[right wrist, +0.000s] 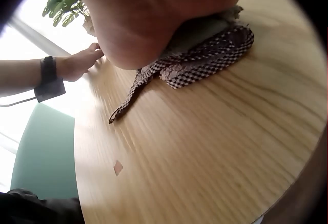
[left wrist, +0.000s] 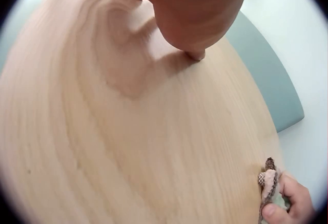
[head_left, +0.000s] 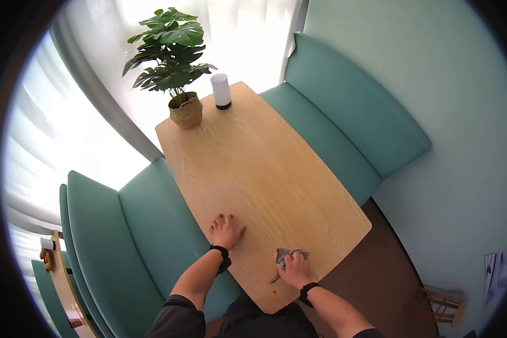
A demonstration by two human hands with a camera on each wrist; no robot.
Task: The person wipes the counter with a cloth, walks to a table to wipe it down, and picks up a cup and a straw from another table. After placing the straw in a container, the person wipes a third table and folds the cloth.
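My right hand (head_left: 294, 272) grips a bunched cloth (right wrist: 215, 60) and presses it on the wooden table (head_left: 253, 163) near its front right. Black-and-white check shows on the cloth in the right wrist view, with a greyish-green part under the palm and one thin corner trailing across the wood. Farther left, my left hand (head_left: 227, 232) rests on the tabletop by the left edge, fingers spread and holding nothing. In the left wrist view its fingertips touch the wood, while the right thumb and fingers (left wrist: 297, 198) show around the cloth at lower right.
A small reddish-brown scrap (right wrist: 118, 167) lies near the front edge. At the far end stand a potted plant (head_left: 186, 112) in a woven basket and a white cylindrical lamp (head_left: 221, 90). Green benches (head_left: 327, 135) flank the table, and a wooden stool (head_left: 445, 307) stands at lower right.
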